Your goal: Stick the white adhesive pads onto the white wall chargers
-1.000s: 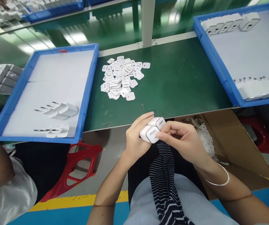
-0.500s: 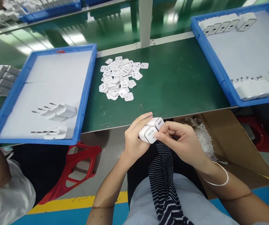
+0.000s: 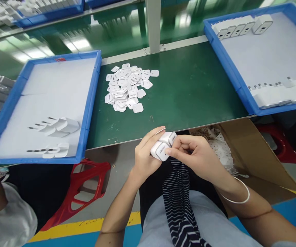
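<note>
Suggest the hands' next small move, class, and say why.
Perhaps the right hand should press its thumb along the printed face of the near charger. The thumb rests at that face's edge, and the left hand grips this charger beside the far charger, so support is there. Whether the face sits flush is too small to tell.

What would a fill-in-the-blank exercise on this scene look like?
The left hand holds ____ white, box-shaped plastic chargers.
The right hand touches the nearer charger with its ____.
A pile of flat white rounded-square pieces lies on the ____ tabletop.
The blue rectangular plastic tray nearest the pile lies to the pile's ____.
Missing words: two; thumb; green; left.
</note>
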`<action>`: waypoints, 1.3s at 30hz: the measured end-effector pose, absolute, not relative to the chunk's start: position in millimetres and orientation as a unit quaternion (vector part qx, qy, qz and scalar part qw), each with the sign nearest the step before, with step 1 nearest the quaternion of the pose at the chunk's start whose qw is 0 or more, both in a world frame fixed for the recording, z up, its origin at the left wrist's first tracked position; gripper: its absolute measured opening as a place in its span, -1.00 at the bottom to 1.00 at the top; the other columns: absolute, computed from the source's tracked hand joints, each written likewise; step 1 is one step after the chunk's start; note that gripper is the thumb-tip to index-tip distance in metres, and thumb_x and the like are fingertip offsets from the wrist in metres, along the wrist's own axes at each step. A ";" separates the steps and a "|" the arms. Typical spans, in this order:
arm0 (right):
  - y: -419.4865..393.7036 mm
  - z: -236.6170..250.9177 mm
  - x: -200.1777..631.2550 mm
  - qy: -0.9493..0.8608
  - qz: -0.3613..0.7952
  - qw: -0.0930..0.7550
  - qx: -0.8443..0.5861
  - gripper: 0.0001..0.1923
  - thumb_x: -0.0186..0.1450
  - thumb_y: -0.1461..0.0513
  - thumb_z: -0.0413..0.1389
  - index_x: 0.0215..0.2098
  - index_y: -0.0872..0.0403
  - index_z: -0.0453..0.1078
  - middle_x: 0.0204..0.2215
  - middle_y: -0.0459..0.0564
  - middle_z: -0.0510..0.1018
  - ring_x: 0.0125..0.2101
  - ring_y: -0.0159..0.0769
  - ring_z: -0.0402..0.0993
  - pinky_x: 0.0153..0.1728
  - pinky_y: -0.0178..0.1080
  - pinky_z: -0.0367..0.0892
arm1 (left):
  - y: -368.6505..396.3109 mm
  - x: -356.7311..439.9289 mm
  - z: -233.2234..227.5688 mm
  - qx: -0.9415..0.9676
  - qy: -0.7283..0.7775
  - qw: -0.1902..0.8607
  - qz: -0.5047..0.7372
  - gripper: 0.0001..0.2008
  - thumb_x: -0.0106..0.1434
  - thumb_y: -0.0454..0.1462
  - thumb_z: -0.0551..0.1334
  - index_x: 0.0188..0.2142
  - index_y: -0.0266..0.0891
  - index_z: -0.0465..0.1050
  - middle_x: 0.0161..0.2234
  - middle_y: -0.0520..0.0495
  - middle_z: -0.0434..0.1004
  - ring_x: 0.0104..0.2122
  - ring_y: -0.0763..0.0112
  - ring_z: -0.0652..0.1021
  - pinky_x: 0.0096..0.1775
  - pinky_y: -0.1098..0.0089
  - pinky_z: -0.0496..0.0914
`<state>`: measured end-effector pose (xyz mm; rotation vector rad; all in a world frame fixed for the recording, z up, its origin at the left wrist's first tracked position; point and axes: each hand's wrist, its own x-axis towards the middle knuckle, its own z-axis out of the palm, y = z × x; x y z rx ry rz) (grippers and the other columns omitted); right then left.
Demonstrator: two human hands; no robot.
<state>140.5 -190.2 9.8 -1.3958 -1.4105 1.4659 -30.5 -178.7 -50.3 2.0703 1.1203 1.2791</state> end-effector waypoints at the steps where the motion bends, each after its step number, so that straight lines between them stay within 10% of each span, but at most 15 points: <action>1: -190.2 9.0 139.6 -0.544 0.554 0.330 -0.537 -0.60 0.26 0.15 0.26 -0.61 0.07 0.22 -0.70 -0.22 0.20 -0.65 -0.51 0.01 -0.62 -0.30 -0.09 | -178.9 -30.6 -50.5 0.751 0.408 0.228 0.466 -0.67 0.29 -0.32 0.30 0.06 -0.23 0.49 0.08 -0.22 0.57 0.05 0.22 0.61 0.04 0.21 0.59; 12: -208.0 1.5 129.7 -0.581 0.412 0.469 -0.523 -0.83 0.35 0.18 0.21 -0.18 -0.02 0.29 -0.67 -0.29 0.25 -0.68 -0.46 0.11 -0.63 -0.31 0.04 | -176.1 -30.7 -46.7 0.676 0.424 0.335 0.501 -0.64 0.18 -0.24 0.44 -0.02 -0.21 0.56 0.01 -0.19 0.62 0.00 0.21 0.63 0.04 0.21 0.56; 17: -216.9 -12.4 123.1 -0.774 0.251 0.355 -0.461 -0.50 0.43 0.14 0.12 0.28 0.17 0.31 -0.72 -0.24 0.30 -0.70 -0.41 0.18 -0.58 -0.24 0.11 | -178.8 -27.7 -46.5 0.647 0.449 0.351 0.507 -0.66 0.16 -0.26 0.44 -0.04 -0.19 0.58 -0.02 -0.17 0.64 0.00 0.18 0.62 0.06 0.16 0.56; 29: -210.5 -24.2 113.2 -0.810 0.198 0.338 -0.437 -0.38 0.51 0.01 -0.02 0.41 0.17 0.15 -0.73 -0.25 0.36 -0.74 -0.44 0.22 -0.61 -0.28 0.11 | -171.6 -39.3 -33.5 0.671 0.481 0.272 0.495 -0.67 0.14 -0.36 0.42 -0.07 -0.20 0.57 -0.02 -0.12 0.64 0.00 0.24 0.62 0.07 0.23 0.54; 34: -204.2 -13.8 140.4 -0.760 0.200 0.466 -0.407 -0.36 0.45 0.20 0.10 0.44 0.00 0.05 -0.72 -0.28 0.37 -0.74 -0.42 0.21 -0.63 -0.32 0.22 | -121.4 -99.8 34.7 0.803 0.492 0.078 0.327 -0.69 0.18 -0.38 0.29 -0.05 -0.28 0.56 -0.01 -0.15 0.63 0.00 0.22 0.61 0.07 0.17 0.52; 39: -203.0 -16.0 164.8 -0.678 0.185 0.505 -0.502 -0.58 0.41 0.27 0.10 0.22 0.01 0.31 -0.70 -0.25 0.38 -0.76 -0.43 0.12 -0.70 -0.31 0.16 | -44.2 -178.2 93.0 0.732 0.675 -0.094 -0.030 -0.51 0.34 -0.09 0.11 -0.27 -0.59 0.55 -0.21 -0.24 0.61 -0.01 -0.20 0.58 -0.07 -0.29 0.42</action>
